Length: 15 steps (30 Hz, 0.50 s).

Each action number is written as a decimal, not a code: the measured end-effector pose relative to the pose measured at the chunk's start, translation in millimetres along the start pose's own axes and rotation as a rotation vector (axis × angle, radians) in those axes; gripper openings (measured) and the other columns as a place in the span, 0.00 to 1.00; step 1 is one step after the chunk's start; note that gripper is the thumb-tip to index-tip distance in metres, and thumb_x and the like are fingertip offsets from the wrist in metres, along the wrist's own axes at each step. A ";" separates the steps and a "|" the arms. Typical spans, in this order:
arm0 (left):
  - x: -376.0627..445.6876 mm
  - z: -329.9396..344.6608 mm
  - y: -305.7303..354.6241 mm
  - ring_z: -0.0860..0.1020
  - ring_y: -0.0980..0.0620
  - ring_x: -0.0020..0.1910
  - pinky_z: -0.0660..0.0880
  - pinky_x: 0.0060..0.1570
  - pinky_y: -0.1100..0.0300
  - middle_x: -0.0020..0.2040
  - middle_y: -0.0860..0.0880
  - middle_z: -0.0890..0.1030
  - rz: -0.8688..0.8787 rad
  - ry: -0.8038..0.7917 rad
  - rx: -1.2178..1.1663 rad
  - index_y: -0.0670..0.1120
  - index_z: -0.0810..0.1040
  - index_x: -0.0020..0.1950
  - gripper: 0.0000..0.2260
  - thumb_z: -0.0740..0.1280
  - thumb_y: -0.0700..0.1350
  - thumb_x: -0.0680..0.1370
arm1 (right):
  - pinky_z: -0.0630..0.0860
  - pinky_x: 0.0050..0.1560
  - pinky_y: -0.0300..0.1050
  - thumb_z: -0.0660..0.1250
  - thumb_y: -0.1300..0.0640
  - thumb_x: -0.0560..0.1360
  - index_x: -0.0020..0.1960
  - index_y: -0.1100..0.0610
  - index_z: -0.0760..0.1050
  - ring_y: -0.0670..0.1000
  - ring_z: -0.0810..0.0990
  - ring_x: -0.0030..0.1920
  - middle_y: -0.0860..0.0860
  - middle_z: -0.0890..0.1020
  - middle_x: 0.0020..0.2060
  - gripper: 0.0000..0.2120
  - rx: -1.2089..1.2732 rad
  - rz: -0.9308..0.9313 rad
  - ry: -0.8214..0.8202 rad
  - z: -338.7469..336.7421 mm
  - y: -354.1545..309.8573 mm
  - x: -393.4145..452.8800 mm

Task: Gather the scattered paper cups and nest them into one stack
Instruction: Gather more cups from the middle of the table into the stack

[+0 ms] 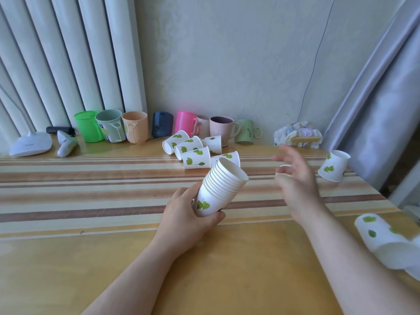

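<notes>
Striped counter (91,178): left hand (188,214) grip closed round stack (221,187); right hand (295,178) open, blurred. Flimsy cups, probably hold low.

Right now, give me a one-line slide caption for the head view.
Left hand holds the cup stack; the blurred right hand reaches out over the table, loose cups beyond.

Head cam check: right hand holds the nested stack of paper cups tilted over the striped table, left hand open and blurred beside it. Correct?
Hands are swapped. In the head view the left hand holds the nested stack of paper cups, tilted over the striped table, and the right hand is the open, blurred one beside it. The rest stands.
</notes>
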State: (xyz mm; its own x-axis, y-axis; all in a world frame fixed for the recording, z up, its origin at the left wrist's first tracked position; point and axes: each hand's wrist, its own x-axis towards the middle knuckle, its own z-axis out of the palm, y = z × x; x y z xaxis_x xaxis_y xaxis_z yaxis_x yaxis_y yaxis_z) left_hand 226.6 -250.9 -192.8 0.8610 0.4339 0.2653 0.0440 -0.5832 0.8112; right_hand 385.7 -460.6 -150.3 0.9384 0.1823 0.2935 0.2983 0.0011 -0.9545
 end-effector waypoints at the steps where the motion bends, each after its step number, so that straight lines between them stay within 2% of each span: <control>1: 0.3 0.0 -0.2 0.75 0.64 0.56 0.71 0.50 0.65 0.53 0.58 0.78 -0.001 -0.001 0.002 0.67 0.78 0.65 0.25 0.82 0.57 0.70 | 0.78 0.47 0.51 0.61 0.62 0.63 0.70 0.40 0.77 0.51 0.76 0.51 0.46 0.80 0.60 0.37 -0.125 -0.015 0.125 -10.2 1.5 12.7; 2: 0.6 0.0 -0.4 0.75 0.64 0.56 0.71 0.50 0.65 0.53 0.58 0.78 -0.002 -0.002 0.006 0.66 0.79 0.65 0.25 0.82 0.57 0.70 | 0.80 0.55 0.54 0.61 0.62 0.64 0.71 0.41 0.76 0.54 0.76 0.54 0.47 0.78 0.62 0.37 -0.262 -0.033 0.212 -21.7 4.2 24.7; 3: 0.6 0.4 -0.4 0.75 0.63 0.56 0.72 0.51 0.65 0.53 0.58 0.78 -0.005 -0.006 0.009 0.66 0.79 0.66 0.26 0.82 0.57 0.70 | 0.77 0.66 0.56 0.63 0.65 0.67 0.74 0.42 0.75 0.58 0.75 0.60 0.51 0.75 0.67 0.37 -0.434 -0.050 0.236 -33.6 9.6 36.0; 4: 0.3 0.9 -0.1 0.75 0.62 0.57 0.72 0.52 0.63 0.54 0.58 0.78 -0.009 -0.009 0.012 0.66 0.78 0.66 0.27 0.81 0.58 0.70 | 0.70 0.74 0.56 0.63 0.68 0.70 0.78 0.44 0.71 0.62 0.72 0.66 0.54 0.71 0.72 0.39 -0.634 -0.044 0.192 -45.4 16.0 44.7; 5: -0.3 1.1 0.2 0.76 0.61 0.57 0.73 0.53 0.61 0.54 0.59 0.78 -0.012 -0.009 0.014 0.67 0.78 0.67 0.27 0.81 0.58 0.70 | 0.65 0.77 0.56 0.64 0.71 0.72 0.82 0.46 0.67 0.65 0.68 0.71 0.55 0.67 0.77 0.42 -0.821 -0.020 0.103 -54.8 21.9 50.6; 7: -0.8 0.4 0.2 0.76 0.59 0.57 0.75 0.54 0.58 0.54 0.59 0.77 -0.014 -0.001 0.025 0.67 0.77 0.69 0.29 0.81 0.59 0.70 | 0.64 0.76 0.57 0.62 0.73 0.74 0.86 0.43 0.57 0.66 0.62 0.75 0.48 0.58 0.84 0.46 -1.072 0.057 -0.126 -62.9 32.5 56.1; 9: -0.3 0.1 0.3 0.76 0.60 0.57 0.75 0.54 0.59 0.54 0.60 0.77 -0.011 -0.003 0.029 0.68 0.76 0.70 0.30 0.81 0.60 0.70 | 0.67 0.74 0.58 0.60 0.73 0.74 0.85 0.41 0.56 0.64 0.61 0.76 0.40 0.55 0.85 0.46 -1.186 0.068 -0.279 -65.7 41.9 57.3; 11: -0.1 -0.4 0.9 0.75 0.62 0.57 0.73 0.53 0.61 0.55 0.59 0.77 -0.013 -0.013 0.023 0.68 0.76 0.70 0.29 0.81 0.59 0.70 | 0.70 0.69 0.57 0.62 0.71 0.74 0.81 0.42 0.61 0.62 0.63 0.74 0.37 0.60 0.83 0.41 -1.210 0.019 -0.300 -66.7 44.4 59.8; 13: 0.3 -0.3 0.7 0.75 0.61 0.58 0.74 0.54 0.60 0.55 0.59 0.78 -0.015 -0.011 0.024 0.67 0.77 0.69 0.29 0.80 0.59 0.70 | 0.72 0.64 0.56 0.69 0.65 0.75 0.77 0.43 0.66 0.61 0.65 0.73 0.39 0.68 0.79 0.35 -1.231 -0.010 -0.255 -63.8 40.4 61.2; 15: 0.2 -0.3 0.5 0.76 0.60 0.57 0.75 0.56 0.57 0.55 0.58 0.78 -0.020 -0.012 0.033 0.66 0.77 0.70 0.29 0.80 0.60 0.70 | 0.73 0.61 0.55 0.76 0.58 0.72 0.72 0.42 0.70 0.61 0.67 0.72 0.43 0.79 0.67 0.32 -1.199 0.003 -0.191 -58.5 35.7 57.8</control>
State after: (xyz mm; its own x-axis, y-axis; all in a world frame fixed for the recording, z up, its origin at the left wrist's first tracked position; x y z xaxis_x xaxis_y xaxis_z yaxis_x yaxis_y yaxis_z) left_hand 226.7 -250.8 -192.2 0.8658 0.4376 0.2427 0.0781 -0.5972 0.7983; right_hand 460.8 -507.6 -164.3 0.9286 0.3231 0.1824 0.3633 -0.8918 -0.2698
